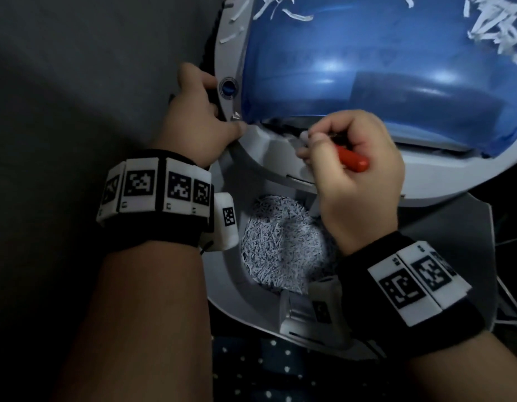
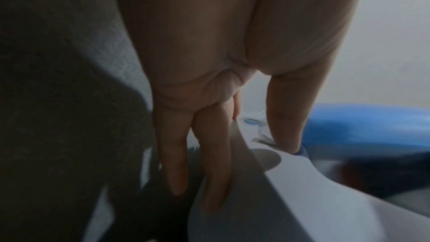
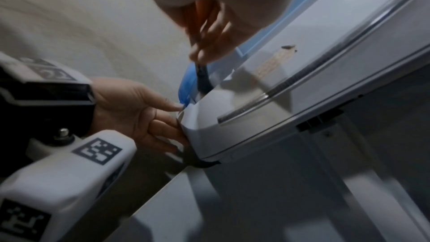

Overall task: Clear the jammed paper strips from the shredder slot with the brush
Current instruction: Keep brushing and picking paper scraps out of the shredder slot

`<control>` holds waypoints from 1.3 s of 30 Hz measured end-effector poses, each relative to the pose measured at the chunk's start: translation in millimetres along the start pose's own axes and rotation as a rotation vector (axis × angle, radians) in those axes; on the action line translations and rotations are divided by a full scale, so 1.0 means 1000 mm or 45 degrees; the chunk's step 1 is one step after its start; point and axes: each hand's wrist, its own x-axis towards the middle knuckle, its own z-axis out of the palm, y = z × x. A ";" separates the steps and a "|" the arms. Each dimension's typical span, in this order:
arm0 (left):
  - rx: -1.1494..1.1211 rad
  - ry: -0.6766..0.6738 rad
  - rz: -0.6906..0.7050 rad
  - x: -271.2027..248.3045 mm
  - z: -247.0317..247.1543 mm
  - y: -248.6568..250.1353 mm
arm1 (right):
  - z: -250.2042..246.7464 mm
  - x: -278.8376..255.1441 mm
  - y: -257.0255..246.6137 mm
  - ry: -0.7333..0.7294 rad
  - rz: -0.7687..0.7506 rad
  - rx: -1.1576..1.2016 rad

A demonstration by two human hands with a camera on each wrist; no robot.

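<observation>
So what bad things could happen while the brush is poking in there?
The right hand pinches the brush close to the slot, so fingers could slip toward the cutters. The left hand only steadies the shredder head at its edge; it might shift. Loosened strips may miss the shreds pile.

A plain grey surface [image 1: 77,68] spreads out left of my left hand [image 1: 199,123]; floor or cloth, I cannot tell. The grey bin [image 1: 231,285] appears to stand on it, below and between my hands, holding a heap of paper shreds [image 1: 277,248]. Nearer me than both wrists lies a dark blue dotted cloth [image 1: 251,372].
</observation>
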 end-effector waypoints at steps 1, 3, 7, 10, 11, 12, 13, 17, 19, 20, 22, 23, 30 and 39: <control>0.006 -0.006 0.004 0.000 -0.001 -0.001 | 0.000 -0.001 0.002 -0.052 0.002 -0.049; 0.012 -0.014 0.011 0.000 -0.001 -0.001 | 0.000 -0.002 0.007 -0.042 -0.009 -0.148; -0.052 -0.023 0.009 -0.004 -0.001 0.002 | -0.003 -0.002 0.002 0.096 -0.071 -0.213; -0.051 -0.001 0.005 -0.007 0.001 0.007 | 0.002 -0.008 0.000 -0.103 -0.183 -0.193; -0.040 0.004 0.010 -0.007 0.001 0.008 | 0.003 -0.009 0.002 -0.174 -0.195 -0.206; -0.029 0.006 0.017 -0.007 0.002 0.008 | 0.002 -0.009 0.005 -0.192 -0.183 -0.233; -0.020 0.010 0.021 -0.007 0.003 0.008 | -0.002 -0.007 0.008 -0.153 -0.152 -0.270; -0.016 0.024 0.040 -0.006 0.004 0.005 | -0.018 -0.002 0.013 0.069 -0.072 -0.359; -0.026 0.028 0.040 -0.005 0.005 0.003 | -0.015 -0.005 0.010 -0.080 -0.137 -0.328; -0.027 0.031 0.044 -0.004 0.006 0.002 | -0.011 -0.008 0.008 -0.220 -0.182 -0.305; -0.021 0.041 0.056 -0.004 0.007 0.001 | -0.009 -0.012 0.007 -0.431 -0.226 -0.272; -0.021 0.046 0.062 -0.004 0.008 0.001 | -0.011 -0.011 0.007 -0.433 -0.199 -0.280; -0.039 0.088 0.063 -0.002 0.014 -0.007 | -0.038 -0.005 0.010 -0.035 -0.035 -0.385; -0.027 0.116 0.144 -0.012 0.034 -0.007 | -0.068 0.000 0.014 0.216 0.051 -0.371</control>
